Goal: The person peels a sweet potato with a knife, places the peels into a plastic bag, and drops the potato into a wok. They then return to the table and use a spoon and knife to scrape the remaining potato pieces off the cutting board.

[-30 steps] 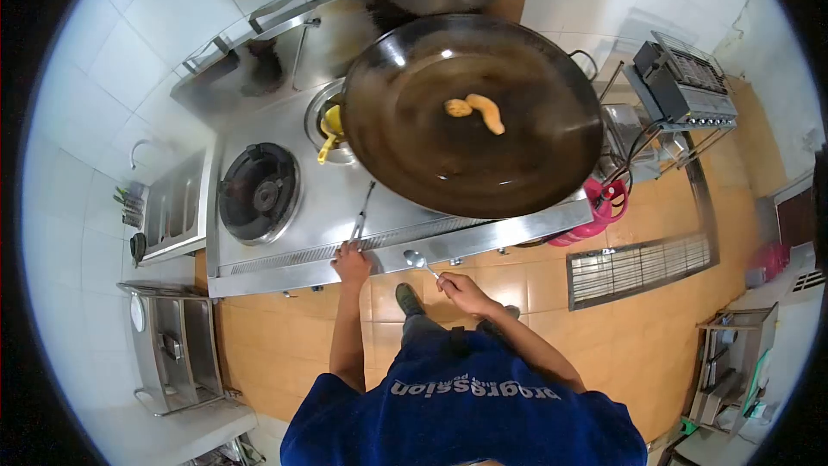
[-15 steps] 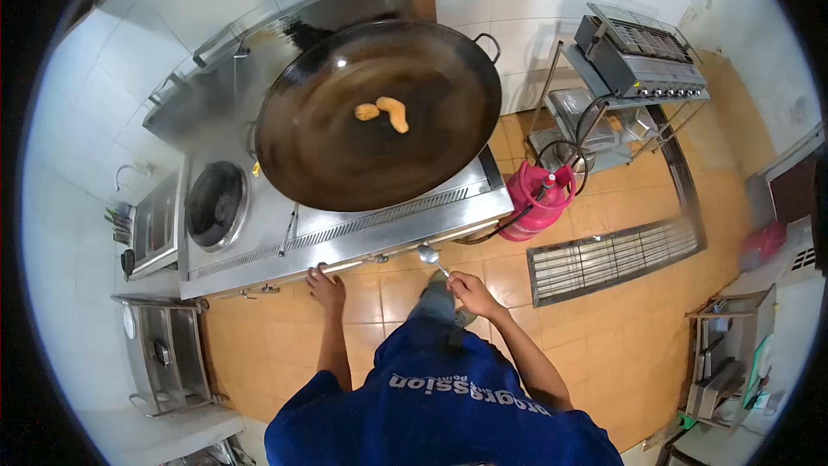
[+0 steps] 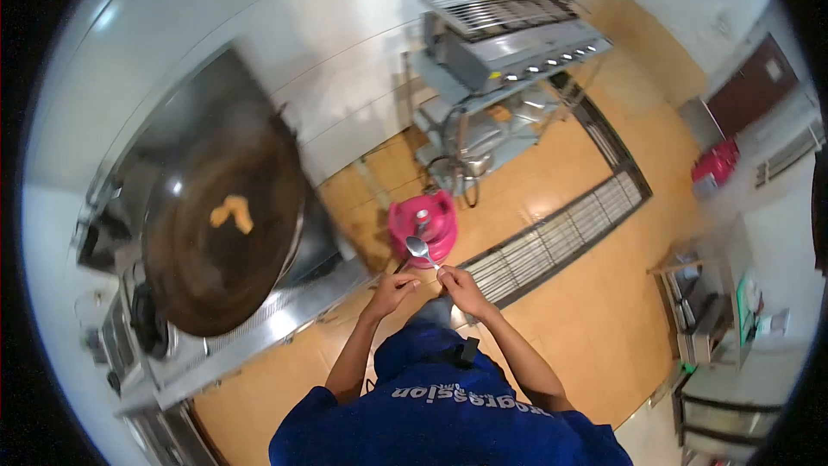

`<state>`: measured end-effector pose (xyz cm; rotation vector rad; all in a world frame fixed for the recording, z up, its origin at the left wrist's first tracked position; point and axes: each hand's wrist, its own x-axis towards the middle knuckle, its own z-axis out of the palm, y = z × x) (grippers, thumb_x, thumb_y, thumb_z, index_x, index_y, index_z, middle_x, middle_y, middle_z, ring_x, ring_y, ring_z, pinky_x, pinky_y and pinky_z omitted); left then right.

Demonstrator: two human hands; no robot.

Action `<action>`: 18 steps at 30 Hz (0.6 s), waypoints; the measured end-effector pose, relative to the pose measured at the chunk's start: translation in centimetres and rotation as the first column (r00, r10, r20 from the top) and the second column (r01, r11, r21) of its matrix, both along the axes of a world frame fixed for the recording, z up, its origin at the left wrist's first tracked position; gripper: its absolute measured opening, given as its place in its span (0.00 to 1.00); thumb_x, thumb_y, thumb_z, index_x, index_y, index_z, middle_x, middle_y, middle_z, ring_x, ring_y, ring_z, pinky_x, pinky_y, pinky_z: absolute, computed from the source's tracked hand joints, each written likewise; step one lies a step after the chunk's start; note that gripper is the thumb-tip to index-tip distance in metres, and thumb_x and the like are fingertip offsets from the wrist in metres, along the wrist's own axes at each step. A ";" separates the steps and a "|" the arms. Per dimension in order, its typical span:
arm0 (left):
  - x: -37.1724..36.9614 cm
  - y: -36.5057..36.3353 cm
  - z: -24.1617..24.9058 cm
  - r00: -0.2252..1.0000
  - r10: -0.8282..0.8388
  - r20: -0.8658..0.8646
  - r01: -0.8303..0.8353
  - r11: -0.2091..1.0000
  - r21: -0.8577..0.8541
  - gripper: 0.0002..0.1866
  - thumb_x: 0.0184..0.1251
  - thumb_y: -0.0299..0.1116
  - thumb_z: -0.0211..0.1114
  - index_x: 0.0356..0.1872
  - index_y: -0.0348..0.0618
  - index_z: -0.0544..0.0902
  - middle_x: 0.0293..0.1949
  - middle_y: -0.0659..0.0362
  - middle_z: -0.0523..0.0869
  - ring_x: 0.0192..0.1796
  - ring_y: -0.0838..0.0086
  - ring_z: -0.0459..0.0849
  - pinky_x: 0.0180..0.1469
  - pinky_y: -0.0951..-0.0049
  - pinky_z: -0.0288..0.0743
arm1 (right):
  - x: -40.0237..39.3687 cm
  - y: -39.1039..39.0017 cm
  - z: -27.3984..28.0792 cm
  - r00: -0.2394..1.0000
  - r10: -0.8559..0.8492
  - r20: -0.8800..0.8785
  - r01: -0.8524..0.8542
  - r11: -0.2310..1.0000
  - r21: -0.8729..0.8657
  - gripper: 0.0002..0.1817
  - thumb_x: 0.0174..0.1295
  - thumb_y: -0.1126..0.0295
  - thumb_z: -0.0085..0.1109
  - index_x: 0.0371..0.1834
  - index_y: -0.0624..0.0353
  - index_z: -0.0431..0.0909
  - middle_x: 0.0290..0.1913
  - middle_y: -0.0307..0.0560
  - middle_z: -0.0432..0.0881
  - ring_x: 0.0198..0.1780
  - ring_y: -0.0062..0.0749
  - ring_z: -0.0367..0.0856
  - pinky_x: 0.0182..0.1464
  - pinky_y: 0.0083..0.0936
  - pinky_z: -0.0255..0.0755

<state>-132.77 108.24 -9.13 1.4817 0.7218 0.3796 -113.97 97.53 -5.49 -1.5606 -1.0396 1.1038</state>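
Note:
My right hand [image 3: 464, 290] is closed around the handle of a metal spoon [image 3: 418, 248], whose bowl points up and away from me. Just left of it, my left hand [image 3: 393, 293] is held in front of my body with its fingers drawn together. Whether anything small is between those fingers, I cannot make out. Beyond both hands stands a pink gas cylinder [image 3: 431, 223], partly covered by the spoon. Over on the left, a large dark wok [image 3: 203, 276] sits on the steel stove [image 3: 302, 303], with light brown pieces of food [image 3: 231, 214] in it.
A grill [image 3: 509, 39] with a row of knobs rests on a metal rack [image 3: 466, 103] by the wall. A grated floor drain [image 3: 556, 246] runs across the tiles at right. Shelving [image 3: 700, 306] stands at far right, and a pink bag-like item [image 3: 715, 162] lies beyond.
My view has turned right, so the wok and stove sit further left. My left hand has left the stove's front edge and come beside the right hand, which still holds the spoon.

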 end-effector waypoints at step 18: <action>51.7 -15.8 -0.7 0.852 -0.485 0.195 0.513 0.848 -0.130 0.19 0.80 0.41 0.56 0.56 0.37 0.84 0.36 0.64 0.85 0.37 0.82 0.80 0.42 0.77 0.73 | 38.7 -20.0 -3.7 0.781 -0.613 -0.122 0.618 0.786 -0.001 0.22 0.79 0.57 0.44 0.29 0.62 0.75 0.21 0.35 0.69 0.24 0.18 0.65 0.28 0.24 0.61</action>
